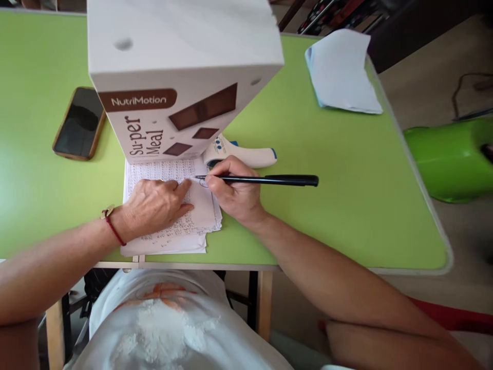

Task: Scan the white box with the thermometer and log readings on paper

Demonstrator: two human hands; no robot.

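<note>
Roughly: phone [79,123], corner hidden behind white box [173,77], itself cut off at top | left hand [156,205] palm-down, thumb and forefinger parted, on papers [169,246] with handwriting too small to read, far end hidden by box | right hand [236,192] pinching black pen [288,180], tip at papers, contact unclear | white device [256,156], partly behind right hand | green container [447,159], cut off at right.

Clock centred on handwritten sheets [204,209]; 12 = far side.
- 11–12: NutriMotion carton [181,67] stands tall, blocks direct reach.
- 10: smartphone [79,123] beside carton.
- 9: free bench [339,216] beyond left hand [154,208].
- 1–2: infrared thermometer [252,155] just past right hand [239,195]; folded paper [342,72] farther out.
- 3: pen [285,180] juts outward; wide free run beyond.
- 4, 8: forearms [319,257] bar low entry.
</note>
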